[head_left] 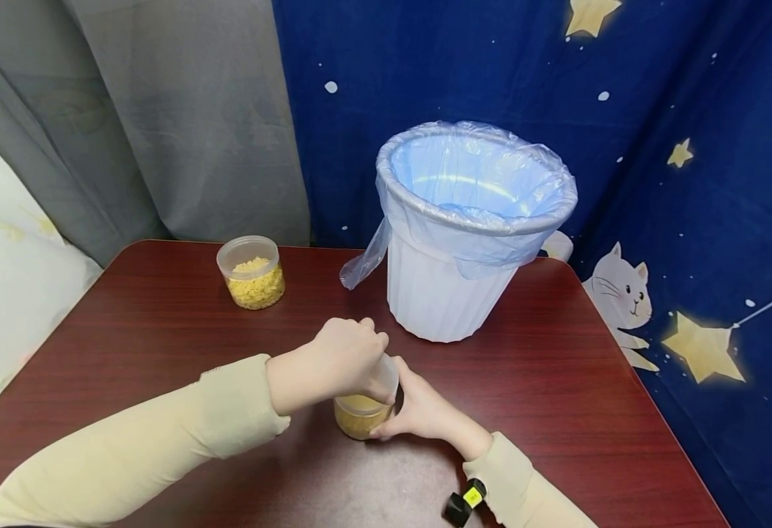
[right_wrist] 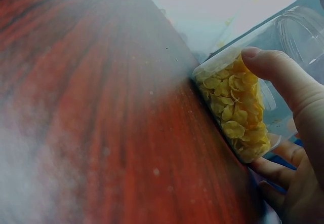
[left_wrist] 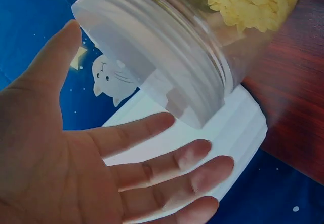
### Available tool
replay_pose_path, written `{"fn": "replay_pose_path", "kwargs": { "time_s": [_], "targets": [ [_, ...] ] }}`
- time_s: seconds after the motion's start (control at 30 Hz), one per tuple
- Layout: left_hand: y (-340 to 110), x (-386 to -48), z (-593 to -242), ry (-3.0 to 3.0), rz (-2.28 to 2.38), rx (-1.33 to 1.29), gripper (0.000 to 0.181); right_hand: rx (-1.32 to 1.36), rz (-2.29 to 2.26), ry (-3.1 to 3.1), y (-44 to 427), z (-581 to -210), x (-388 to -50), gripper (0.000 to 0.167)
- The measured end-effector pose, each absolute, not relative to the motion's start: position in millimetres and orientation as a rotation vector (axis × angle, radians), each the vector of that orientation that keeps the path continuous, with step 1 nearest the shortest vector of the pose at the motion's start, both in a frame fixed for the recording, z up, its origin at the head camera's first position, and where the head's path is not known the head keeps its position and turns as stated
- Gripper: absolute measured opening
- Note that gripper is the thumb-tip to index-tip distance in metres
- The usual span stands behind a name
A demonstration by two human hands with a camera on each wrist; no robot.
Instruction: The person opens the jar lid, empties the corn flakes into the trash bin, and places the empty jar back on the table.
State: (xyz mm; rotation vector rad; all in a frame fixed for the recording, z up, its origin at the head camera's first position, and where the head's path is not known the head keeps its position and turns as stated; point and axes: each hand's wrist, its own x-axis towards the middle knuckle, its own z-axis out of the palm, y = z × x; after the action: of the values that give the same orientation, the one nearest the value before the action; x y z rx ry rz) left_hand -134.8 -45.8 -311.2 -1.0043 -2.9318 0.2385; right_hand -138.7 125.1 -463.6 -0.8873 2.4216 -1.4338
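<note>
A clear jar (head_left: 359, 425) with yellow flakes (right_wrist: 235, 112) stands tilted or upright on the table; I cannot tell which. My right hand (head_left: 428, 411) grips its side, with the thumb (right_wrist: 278, 69) on one wall and the fingers (right_wrist: 283, 171) round the other. My left hand (head_left: 339, 363) holds a translucent lid (head_left: 386, 378) at the jar's mouth, and the lid looks tilted in the head view. In the left wrist view the thumb touches one edge of the lid (left_wrist: 147, 46), while the other fingers (left_wrist: 167, 168) spread at its far side. Screw threads show between lid and jar.
A second jar of yellow flakes (head_left: 254, 275) stands near the table's back edge, left of centre. Behind the hands is a white bin (head_left: 441, 293) lined with a clear blue bag (head_left: 478, 180). Grey and blue curtains (head_left: 339, 147) hang behind the dark red table (head_left: 161, 337).
</note>
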Motion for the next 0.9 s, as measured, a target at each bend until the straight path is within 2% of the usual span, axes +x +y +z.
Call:
{"fn": "replay_pose_path", "kwargs": {
  "time_s": [0.27,0.53,0.77,0.9],
  "targets": [
    [-50.2,-140.6,-305.9,-2.916,0.222,-1.206,0.062,-0.9,-1.422,2.425,124.9,-463.9,-139.6,0.093],
    [-51.4,-141.6,-295.7,-2.932,0.225,-1.413,0.059,-0.916,-1.416,2.433,125.0,-462.3,-139.2,0.108],
    [-52.2,-140.0,-292.4,-2.96,0.277,-1.561,0.07,-0.935,-1.433,2.413,124.0,-461.9,-138.4,0.099],
    [-53.1,-139.2,-292.5,-2.958,0.279,-1.598,0.069,-0.933,-1.414,2.444,124.0,-462.1,-137.7,0.09]
  ]
}}
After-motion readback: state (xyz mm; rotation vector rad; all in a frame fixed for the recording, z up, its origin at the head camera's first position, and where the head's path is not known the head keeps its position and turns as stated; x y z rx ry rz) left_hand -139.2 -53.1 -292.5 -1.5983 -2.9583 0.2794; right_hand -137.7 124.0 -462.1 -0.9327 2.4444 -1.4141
